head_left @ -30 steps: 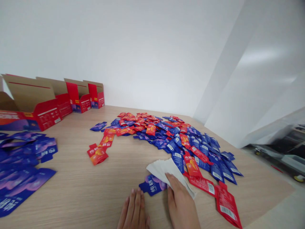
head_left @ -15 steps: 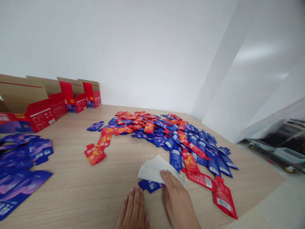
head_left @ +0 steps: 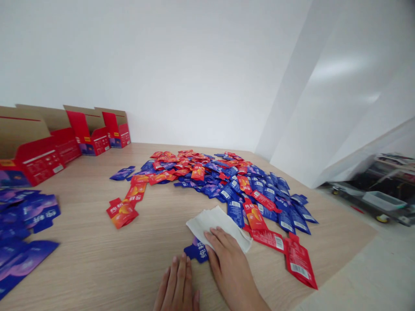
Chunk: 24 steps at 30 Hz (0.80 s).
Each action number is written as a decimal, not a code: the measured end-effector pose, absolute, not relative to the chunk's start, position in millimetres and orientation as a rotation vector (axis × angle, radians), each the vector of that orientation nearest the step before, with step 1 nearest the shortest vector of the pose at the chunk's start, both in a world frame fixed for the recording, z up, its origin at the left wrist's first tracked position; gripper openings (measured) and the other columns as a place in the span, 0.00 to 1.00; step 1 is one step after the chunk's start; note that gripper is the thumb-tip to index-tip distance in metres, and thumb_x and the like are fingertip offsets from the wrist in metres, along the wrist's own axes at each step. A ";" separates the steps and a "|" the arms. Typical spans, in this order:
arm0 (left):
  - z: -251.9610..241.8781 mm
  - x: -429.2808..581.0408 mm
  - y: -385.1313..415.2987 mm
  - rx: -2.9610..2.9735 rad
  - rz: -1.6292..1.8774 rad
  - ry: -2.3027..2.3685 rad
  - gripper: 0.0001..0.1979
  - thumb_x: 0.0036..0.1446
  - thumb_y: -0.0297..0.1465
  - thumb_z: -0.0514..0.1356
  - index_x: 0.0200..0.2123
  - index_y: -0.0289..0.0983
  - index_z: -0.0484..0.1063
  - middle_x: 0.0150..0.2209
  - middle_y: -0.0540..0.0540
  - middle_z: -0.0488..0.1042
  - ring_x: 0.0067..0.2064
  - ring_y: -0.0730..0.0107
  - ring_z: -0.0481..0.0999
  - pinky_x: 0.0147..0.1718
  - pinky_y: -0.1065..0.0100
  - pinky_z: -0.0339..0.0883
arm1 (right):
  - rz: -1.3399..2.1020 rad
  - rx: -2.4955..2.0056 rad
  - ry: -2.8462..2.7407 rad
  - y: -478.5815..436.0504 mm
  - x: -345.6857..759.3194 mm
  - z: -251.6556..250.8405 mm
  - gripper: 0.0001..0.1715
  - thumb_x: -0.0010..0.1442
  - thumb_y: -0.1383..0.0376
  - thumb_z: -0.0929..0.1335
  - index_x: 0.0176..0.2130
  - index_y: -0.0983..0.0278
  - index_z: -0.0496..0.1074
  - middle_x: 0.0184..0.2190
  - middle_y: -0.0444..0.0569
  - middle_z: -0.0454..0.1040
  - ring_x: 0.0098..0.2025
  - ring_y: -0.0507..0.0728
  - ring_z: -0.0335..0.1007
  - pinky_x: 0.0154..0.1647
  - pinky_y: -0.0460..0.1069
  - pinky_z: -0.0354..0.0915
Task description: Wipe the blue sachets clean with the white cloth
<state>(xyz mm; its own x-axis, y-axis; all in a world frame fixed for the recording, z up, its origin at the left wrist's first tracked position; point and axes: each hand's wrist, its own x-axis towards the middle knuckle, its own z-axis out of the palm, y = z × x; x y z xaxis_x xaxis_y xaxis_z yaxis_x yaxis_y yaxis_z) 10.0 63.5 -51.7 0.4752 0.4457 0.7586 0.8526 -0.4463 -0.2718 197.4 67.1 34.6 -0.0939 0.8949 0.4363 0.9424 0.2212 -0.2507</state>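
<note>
My right hand (head_left: 227, 263) lies flat, fingers stretched out, on a white folded cloth (head_left: 215, 222) that covers most of a blue sachet (head_left: 196, 252) on the wooden table (head_left: 97, 259). My left hand (head_left: 178, 287) rests flat on the table just left of it, fingertips close to the blue sachet's near corner, holding nothing. Right beyond the cloth begins a big loose pile of red and blue sachets (head_left: 227, 181).
Open red cardboard boxes (head_left: 42, 142) stand in a row at the far left against the wall. Blue sachets (head_left: 22, 224) lie heaped at the left edge. Two red sachets (head_left: 121, 211) lie apart. The table's right edge (head_left: 340, 259) drops to a floor with a wheeled cart (head_left: 372, 201).
My right hand has slid the cloth leftward over the blue sachet, and the left hand shifted slightly left too. The view has panned right.
</note>
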 end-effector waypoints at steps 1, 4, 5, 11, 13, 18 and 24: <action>-50.0 8.3 63.7 -2.078 -0.782 -1.035 0.35 0.62 0.30 0.55 0.71 0.24 0.59 0.55 0.38 0.84 0.55 0.56 0.82 0.54 0.56 0.71 | -0.129 -1.705 -1.988 66.3 200.3 37.0 0.22 0.70 0.72 0.67 0.60 0.62 0.78 0.60 0.57 0.80 0.61 0.69 0.78 0.61 0.66 0.75; -44.5 2.8 65.3 -2.074 -0.728 -0.947 0.26 0.60 0.32 0.57 0.60 0.28 0.73 0.55 0.38 0.84 0.55 0.57 0.82 0.53 0.58 0.71 | -0.077 -1.677 -1.957 64.6 201.6 46.6 0.21 0.71 0.74 0.66 0.57 0.60 0.79 0.51 0.55 0.84 0.52 0.65 0.82 0.55 0.63 0.78; -43.2 1.5 65.9 -2.068 -0.719 -0.936 0.25 0.59 0.33 0.57 0.57 0.29 0.75 0.55 0.38 0.84 0.54 0.57 0.82 0.53 0.58 0.71 | -0.044 -1.641 -1.948 64.4 198.7 48.9 0.21 0.71 0.75 0.66 0.56 0.60 0.79 0.50 0.54 0.84 0.51 0.64 0.82 0.55 0.62 0.78; -42.5 -3.4 68.5 -2.103 -0.670 -0.872 0.23 0.60 0.35 0.57 0.54 0.31 0.77 0.52 0.39 0.85 0.54 0.55 0.82 0.54 0.57 0.70 | 0.170 -1.378 -2.061 64.4 170.5 39.9 0.19 0.70 0.73 0.68 0.57 0.60 0.78 0.60 0.50 0.80 0.67 0.63 0.73 0.70 0.61 0.68; -43.5 -5.1 68.8 -2.109 -0.672 -0.859 0.24 0.60 0.36 0.57 0.56 0.30 0.76 0.53 0.38 0.84 0.54 0.55 0.82 0.54 0.57 0.69 | 0.165 -1.393 -2.097 64.0 172.2 35.3 0.21 0.71 0.73 0.67 0.59 0.60 0.78 0.61 0.50 0.80 0.67 0.62 0.73 0.71 0.62 0.67; -42.3 -5.9 62.8 -2.132 -0.689 -0.927 0.35 0.61 0.35 0.57 0.68 0.23 0.62 0.58 0.34 0.81 0.58 0.54 0.80 0.58 0.57 0.69 | 0.002 -1.649 -1.949 60.8 211.0 35.4 0.22 0.72 0.72 0.65 0.61 0.63 0.77 0.61 0.56 0.80 0.65 0.64 0.76 0.68 0.63 0.69; -34.5 0.5 59.0 -2.159 -0.729 -0.973 0.42 0.62 0.33 0.56 0.74 0.20 0.48 0.58 0.34 0.81 0.57 0.54 0.81 0.56 0.57 0.70 | -0.065 -1.789 -1.786 53.9 233.9 46.5 0.24 0.76 0.69 0.58 0.59 0.67 0.78 0.55 0.61 0.83 0.56 0.64 0.82 0.60 0.60 0.77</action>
<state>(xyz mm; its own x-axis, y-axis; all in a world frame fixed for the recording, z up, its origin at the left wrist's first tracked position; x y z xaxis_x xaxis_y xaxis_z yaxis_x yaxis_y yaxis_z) 0.5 59.0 -34.5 0.5695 0.4302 0.7004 0.7930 -0.5120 -0.3302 233.9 53.9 46.5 0.0919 0.8935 0.4395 0.9233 0.0888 -0.3737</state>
